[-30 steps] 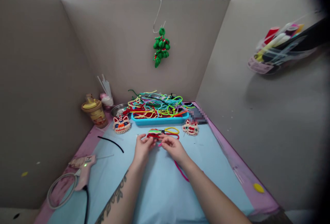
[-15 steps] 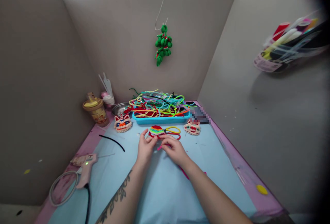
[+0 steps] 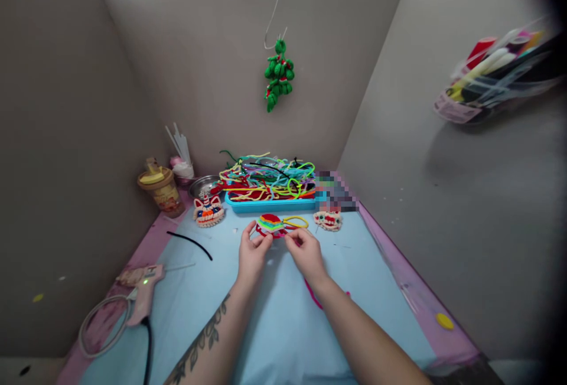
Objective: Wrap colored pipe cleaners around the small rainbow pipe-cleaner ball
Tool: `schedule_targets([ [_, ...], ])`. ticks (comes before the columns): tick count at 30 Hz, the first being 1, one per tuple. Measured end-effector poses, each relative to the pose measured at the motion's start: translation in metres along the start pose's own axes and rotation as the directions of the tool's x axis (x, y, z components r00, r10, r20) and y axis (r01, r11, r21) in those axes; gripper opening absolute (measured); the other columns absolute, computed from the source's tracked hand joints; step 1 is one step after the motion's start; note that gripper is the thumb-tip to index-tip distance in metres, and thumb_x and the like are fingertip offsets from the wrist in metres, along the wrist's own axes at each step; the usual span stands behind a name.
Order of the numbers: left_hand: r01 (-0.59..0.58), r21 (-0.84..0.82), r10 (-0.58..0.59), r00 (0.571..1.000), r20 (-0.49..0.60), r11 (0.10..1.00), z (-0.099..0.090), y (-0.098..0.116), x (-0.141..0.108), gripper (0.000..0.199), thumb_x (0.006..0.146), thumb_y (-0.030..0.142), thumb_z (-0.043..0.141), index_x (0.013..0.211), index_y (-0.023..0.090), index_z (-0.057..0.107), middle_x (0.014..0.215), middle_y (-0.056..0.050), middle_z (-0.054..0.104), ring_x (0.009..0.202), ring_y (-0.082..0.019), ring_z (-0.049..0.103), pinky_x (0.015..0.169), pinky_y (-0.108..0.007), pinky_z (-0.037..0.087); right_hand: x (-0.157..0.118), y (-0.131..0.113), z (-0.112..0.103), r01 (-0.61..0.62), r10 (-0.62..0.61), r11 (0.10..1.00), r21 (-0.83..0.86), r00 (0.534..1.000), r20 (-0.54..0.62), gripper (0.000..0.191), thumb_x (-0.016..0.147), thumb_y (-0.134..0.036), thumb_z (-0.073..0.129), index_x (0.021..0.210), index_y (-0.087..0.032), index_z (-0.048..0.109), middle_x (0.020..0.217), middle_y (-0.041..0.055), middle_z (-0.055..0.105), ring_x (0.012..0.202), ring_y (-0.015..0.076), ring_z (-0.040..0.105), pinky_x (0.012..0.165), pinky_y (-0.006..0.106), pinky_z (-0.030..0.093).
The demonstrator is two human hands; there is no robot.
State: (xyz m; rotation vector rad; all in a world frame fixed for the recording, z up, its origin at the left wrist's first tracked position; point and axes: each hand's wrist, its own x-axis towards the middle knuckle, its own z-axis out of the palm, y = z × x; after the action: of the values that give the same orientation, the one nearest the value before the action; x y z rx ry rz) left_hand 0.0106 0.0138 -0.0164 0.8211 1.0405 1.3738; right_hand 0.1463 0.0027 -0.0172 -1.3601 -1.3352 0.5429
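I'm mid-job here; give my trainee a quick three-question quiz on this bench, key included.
1. Which thing does the left grip hold?
A) black strip
B) rainbow-striped piece
C) glue gun

2. True or false: the green ornament hangs in front of the far panel.

3. Fill in the colour: the tangled coloured strands lie in a ____ tray.

Key: 1 B; 2 true; 3 blue.

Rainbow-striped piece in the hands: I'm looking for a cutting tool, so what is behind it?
A yellow handle loop, apparently of scissors, shows beyond the striped piece, toward the right hand. Any blades cannot be seen, probably because the piece covers them.
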Motion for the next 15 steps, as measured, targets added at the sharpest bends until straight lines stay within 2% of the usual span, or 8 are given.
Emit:
schedule_targets([
  [8, 0.007, -0.013, -0.007, 1.000, 0.009, 1.000, 0.0050, 0.0007, -0.0039, 0.094, 0.064, 0.031, 0.078, 0.143, 0.013, 0.029, 0.069, 0.001, 0.068, 0.060, -0.012, 0.060, 0.064, -0.023, 0.044, 0.0005, 0.0037, 0.0070, -0.120, 0.117, 0.986, 0.113, 0.993, 0.031, 0.015, 0.074, -0.030, 0.060, 0.065, -0.018, 0.064, 0.065, 0.0018, 0.061, 0.064, 0.0169, 0.053, 0.064, 0.029, 0.043],
  [15, 0.016, -0.031, -0.015, 1.000, 0.017, 0.999, 0.0037, -0.0004, -0.0001, 0.101, 0.061, 0.029, 0.080, 0.146, 0.013, 0.026, 0.068, 0.001, 0.068, 0.063, -0.013, 0.062, 0.066, -0.024, 0.045, 0.0006, 0.0012, 0.0085, -0.159, 0.157, 0.973, 0.166, 0.987, 0.029, 0.017, 0.071, -0.032, 0.062, 0.063, -0.018, 0.065, 0.061, 0.0012, 0.061, 0.061, 0.0163, 0.054, 0.061, 0.028, 0.043],
])
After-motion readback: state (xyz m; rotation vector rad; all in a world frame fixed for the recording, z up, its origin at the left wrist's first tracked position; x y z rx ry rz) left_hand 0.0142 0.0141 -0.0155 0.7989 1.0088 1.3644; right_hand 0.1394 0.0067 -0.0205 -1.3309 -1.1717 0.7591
